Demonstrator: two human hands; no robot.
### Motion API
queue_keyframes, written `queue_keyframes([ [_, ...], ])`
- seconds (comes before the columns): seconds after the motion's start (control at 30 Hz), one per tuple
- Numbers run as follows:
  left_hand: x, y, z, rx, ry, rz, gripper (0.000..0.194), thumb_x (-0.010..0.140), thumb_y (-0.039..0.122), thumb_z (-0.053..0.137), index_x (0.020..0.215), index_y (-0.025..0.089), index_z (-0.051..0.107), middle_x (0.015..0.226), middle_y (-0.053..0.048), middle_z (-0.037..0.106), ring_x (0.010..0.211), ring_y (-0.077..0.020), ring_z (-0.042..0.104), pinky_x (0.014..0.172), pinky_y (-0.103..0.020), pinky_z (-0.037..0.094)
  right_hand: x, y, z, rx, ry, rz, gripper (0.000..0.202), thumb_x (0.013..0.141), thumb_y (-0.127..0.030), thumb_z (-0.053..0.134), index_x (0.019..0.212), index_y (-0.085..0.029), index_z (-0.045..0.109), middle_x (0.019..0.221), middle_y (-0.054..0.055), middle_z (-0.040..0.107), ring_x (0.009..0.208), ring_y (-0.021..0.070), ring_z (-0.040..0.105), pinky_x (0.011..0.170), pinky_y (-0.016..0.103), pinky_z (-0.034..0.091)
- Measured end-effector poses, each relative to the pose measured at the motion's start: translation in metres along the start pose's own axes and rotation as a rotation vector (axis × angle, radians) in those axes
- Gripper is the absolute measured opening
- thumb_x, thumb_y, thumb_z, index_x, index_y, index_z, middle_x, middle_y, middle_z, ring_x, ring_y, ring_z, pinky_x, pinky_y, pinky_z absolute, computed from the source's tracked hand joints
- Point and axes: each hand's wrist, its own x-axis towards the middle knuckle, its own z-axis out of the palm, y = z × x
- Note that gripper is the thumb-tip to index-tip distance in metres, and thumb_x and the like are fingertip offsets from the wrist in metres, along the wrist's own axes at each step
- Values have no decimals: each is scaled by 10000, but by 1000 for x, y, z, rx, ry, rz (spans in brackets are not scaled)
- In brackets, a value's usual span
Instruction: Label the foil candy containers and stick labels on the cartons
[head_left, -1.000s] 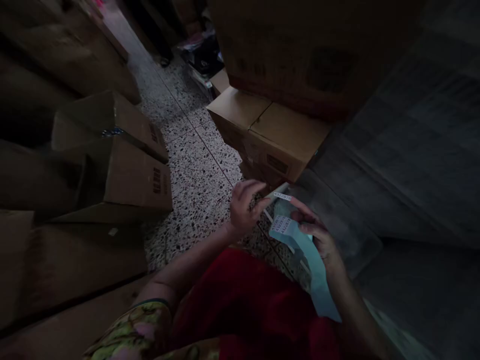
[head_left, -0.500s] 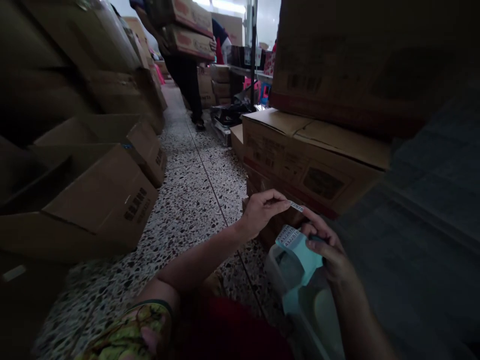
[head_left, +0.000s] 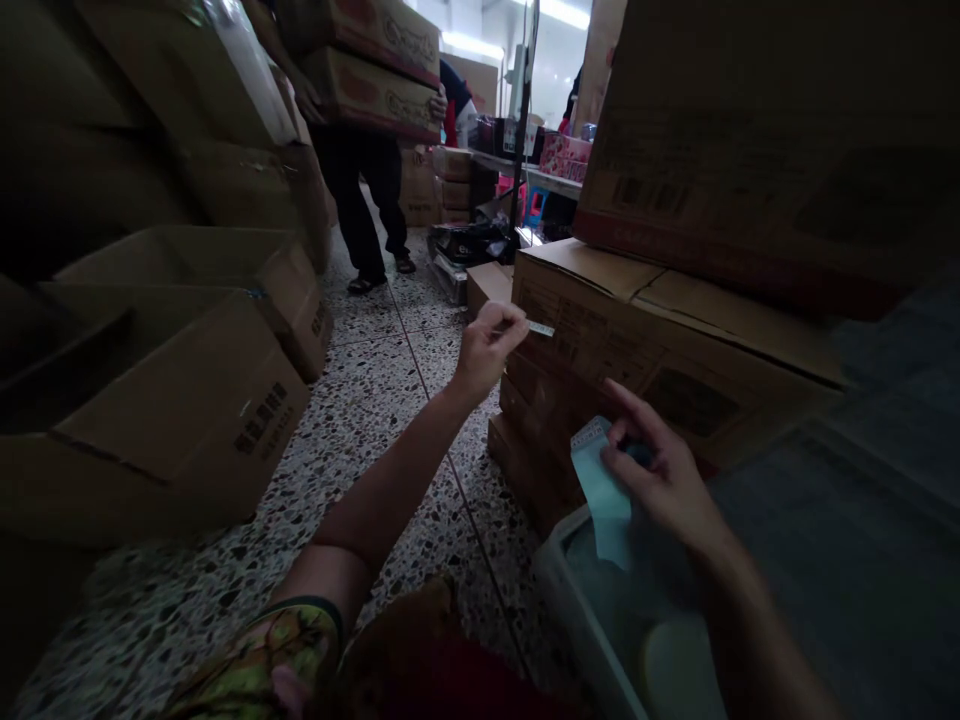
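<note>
Between thumb and fingers, my left hand [head_left: 487,352] pinches one end of a small white label strip [head_left: 541,328], in front of a closed cardboard box [head_left: 600,335]. Lower and to the right, my right hand [head_left: 660,465] holds a pale blue label sheet [head_left: 606,500] by its upper part, with the index finger stretched toward the box. Printed characters show along the sheet's top edge. Below the sheet is a translucent plastic bin [head_left: 570,590] with a pale round object [head_left: 679,665] inside.
Open cartons [head_left: 187,385] stand on the left of the speckled floor [head_left: 375,440]. A person [head_left: 360,190] carries two stacked boxes [head_left: 375,90] in the aisle ahead. A large carton [head_left: 742,150] rests on the box at the right.
My left hand has moved up and left with the strip, away from my right hand. The sheet hangs lower. The person with the boxes has come closer.
</note>
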Motion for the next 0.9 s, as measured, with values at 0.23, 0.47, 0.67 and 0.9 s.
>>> queue_keyframes([
  [0.23, 49, -29, 0, 19, -10, -2, 117, 842, 165, 661, 739, 196, 616, 823, -8, 550, 826, -140, 519, 721, -256, 418, 64, -38, 38, -520, -74, -141, 862, 796, -178, 509, 1609, -251, 232, 831, 13, 687, 573, 134, 549, 617, 272, 462],
  [0.47, 52, -28, 6, 17, -8, 2, 117, 854, 174, 667, 742, 182, 636, 834, -7, 537, 859, -143, 523, 739, -260, 406, 100, -44, 59, -886, -12, -14, 855, 862, -193, 490, 1629, -278, 121, 897, 73, 745, 706, 224, 663, 721, 356, 525],
  [0.67, 49, -27, 9, 40, 35, -11, 102, 855, 194, 678, 757, 188, 651, 865, -10, 547, 869, -141, 529, 763, -254, 421, 103, -39, 69, -849, 110, -24, 780, 881, -188, 511, 1610, -251, 241, 842, 105, 723, 644, 214, 631, 729, 397, 527],
  [0.9, 44, -26, 18, 92, 123, 3, 155, 854, 229, 693, 727, 198, 610, 845, -16, 555, 911, -155, 544, 813, -264, 449, 103, -28, 83, -830, 241, -61, 731, 894, -195, 516, 1593, -217, 301, 773, 113, 682, 635, 196, 602, 707, 373, 524],
])
